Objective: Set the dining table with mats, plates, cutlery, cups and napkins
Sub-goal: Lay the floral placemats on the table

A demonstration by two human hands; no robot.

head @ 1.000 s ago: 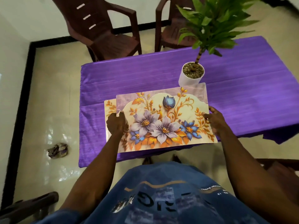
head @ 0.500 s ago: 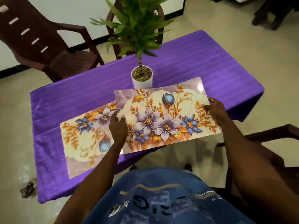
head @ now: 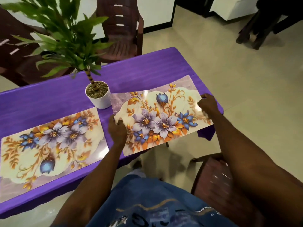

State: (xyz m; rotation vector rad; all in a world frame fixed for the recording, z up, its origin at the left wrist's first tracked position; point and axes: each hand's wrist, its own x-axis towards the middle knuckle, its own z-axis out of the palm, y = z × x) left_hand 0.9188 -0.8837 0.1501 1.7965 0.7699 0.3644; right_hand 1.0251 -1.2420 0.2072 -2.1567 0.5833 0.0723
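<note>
While I look down through the head camera, both of my hands grip one floral mat (head: 162,115) at centre right of the frame. My left hand (head: 117,129) is closed on the mat's left edge, its fingers (head: 121,123) curled over the top face, and my right hand (head: 208,105) is closed on the right edge near the far corner. This mat lies over the right end of the table (head: 147,69), which wears a purple cloth; its near edge juts past the table's near edge, above the floor (head: 246,79). Whether it rests flat on the cloth or is held a little above it I cannot tell. A second mat (head: 50,145) of the same pattern lies flat on the cloth at lower left, turned the other way round, its right edge just beside my left hand and apart from the held mat by a strip of purple. A white pot (head: 98,95) filled with pebbles stands upright between the two mats at their far corners, touching or nearly touching the held mat's far left corner, and its plant (head: 65,38) spreads green leaves across the upper left. Brown plastic chairs stand beyond the table: one (head: 124,30) at top centre, another (head: 18,51) behind the leaves at left. A third chair (head: 213,177) sits at lower right under my right forearm. My blue shirt (head: 147,202) fills the bottom of the frame.
</note>
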